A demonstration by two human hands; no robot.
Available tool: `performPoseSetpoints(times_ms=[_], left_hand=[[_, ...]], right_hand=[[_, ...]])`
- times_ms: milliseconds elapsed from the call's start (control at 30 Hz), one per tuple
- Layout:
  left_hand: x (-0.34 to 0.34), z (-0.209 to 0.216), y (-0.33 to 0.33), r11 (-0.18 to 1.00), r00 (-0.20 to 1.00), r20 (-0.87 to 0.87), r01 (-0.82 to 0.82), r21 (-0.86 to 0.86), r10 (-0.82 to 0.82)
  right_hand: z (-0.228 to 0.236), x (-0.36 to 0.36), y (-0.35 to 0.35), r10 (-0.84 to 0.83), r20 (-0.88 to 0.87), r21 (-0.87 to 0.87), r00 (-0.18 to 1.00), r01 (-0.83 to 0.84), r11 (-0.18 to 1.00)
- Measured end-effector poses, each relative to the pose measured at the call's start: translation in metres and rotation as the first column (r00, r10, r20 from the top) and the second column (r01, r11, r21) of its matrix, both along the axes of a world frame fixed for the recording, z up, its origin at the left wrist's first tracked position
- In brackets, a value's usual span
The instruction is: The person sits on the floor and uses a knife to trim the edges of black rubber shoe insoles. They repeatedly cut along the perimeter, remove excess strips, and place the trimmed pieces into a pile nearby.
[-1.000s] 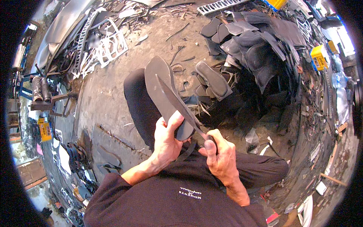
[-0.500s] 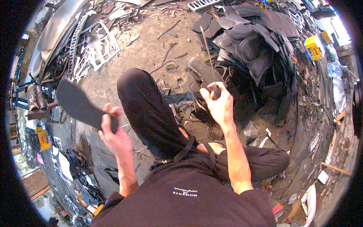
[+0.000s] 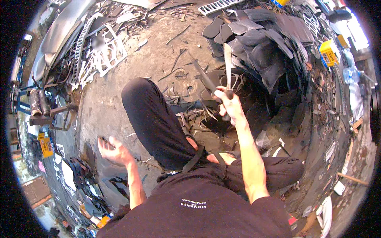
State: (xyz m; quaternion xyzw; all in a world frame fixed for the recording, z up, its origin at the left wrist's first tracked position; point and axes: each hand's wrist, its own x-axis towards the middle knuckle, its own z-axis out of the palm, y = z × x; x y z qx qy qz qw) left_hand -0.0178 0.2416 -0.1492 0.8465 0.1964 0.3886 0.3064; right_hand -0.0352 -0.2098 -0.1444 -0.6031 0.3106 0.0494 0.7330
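My left hand is raised to the left of my bent knee, its fingers loosely spread and nothing in them. In front of me, my right hand is closed around a knife with a dark handle and a pale blade pointing away from me. A long, dark, narrow piece slants up to the left from the same hand. It seems to be gripped along with the knife; its kind cannot be made out. Dark offcuts lie on the floor just past the hand.
Black curved sheets form a heap at the far right. White cut-out frames and scraps lie at the far left. A yellow box stands on the right, and a metal stand on the left. My dark-trousered knee rises between my hands.
The black shoe sole that my left hand held has left it, and that hand has opened and dropped lower. The knife's blade has turned its broad side up. The dark narrow piece now shows at my right hand.
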Motion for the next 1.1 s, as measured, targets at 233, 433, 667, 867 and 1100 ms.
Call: performPoseSetpoints(times_ms=[233, 433, 667, 867, 1100], left_hand=[[0.023, 0.151, -0.236, 0.003, 0.469, 0.261, 0.490, -0.872, -0.844], [0.029, 0.173, -0.238, -0.033, 0.357, 0.142, 0.295, -0.955, -0.923], [0.012, 0.192, -0.234, 0.039, 0.230, 0.014, 0.225, -0.974, -0.973], [-0.019, 0.195, -0.237, -0.035, 0.218, 0.059, 0.114, -0.993, -0.974], [-0.033, 0.165, -0.222, -0.059, 0.121, 0.077, 0.150, -0.987, -0.990]], right_hand=[[0.119, -0.073, 0.067, 0.037, 0.133, 0.712, 0.990, -0.121, 0.692], [0.161, -0.135, 0.062, 0.135, 0.157, -0.465, 0.978, -0.048, 0.884], [0.151, -0.130, 0.063, 0.148, 0.088, -0.555, 0.985, -0.075, 0.829], [0.111, -0.058, 0.052, 0.063, 0.405, -0.707, 0.912, 0.269, 0.654], [0.151, -0.052, 0.022, 0.013, 0.269, -0.061, 0.963, 0.004, 0.998]])
